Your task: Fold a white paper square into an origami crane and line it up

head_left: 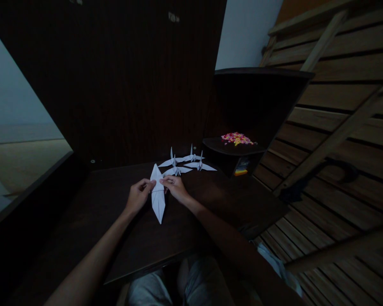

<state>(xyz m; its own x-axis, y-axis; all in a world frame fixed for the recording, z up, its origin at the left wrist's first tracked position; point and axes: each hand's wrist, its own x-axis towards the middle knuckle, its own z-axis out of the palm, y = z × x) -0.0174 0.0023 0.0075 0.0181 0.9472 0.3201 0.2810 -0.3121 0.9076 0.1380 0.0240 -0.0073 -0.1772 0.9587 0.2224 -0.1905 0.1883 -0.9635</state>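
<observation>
A white folded sheet of paper [158, 199], long and pointed at both ends, is held over the dark desk. My left hand [139, 194] pinches its left edge near the middle, thumb on top. My right hand [176, 188] grips the opposite edge in the same way. A crosswise crease or fold line runs between the two hands. Just beyond the right hand stand several finished white paper cranes [200, 165] with wings spread; the nearest one is partly covered by the right hand and the folded paper.
A dark desk top [210, 204] lies under the hands, with a tall dark panel [140, 85] behind. On a small corner shelf [215, 146] rests a pile of small colourful pieces [236, 138]. Below it sits a yellow-orange item [241, 172]. Wooden slats [332, 114] rise at the right.
</observation>
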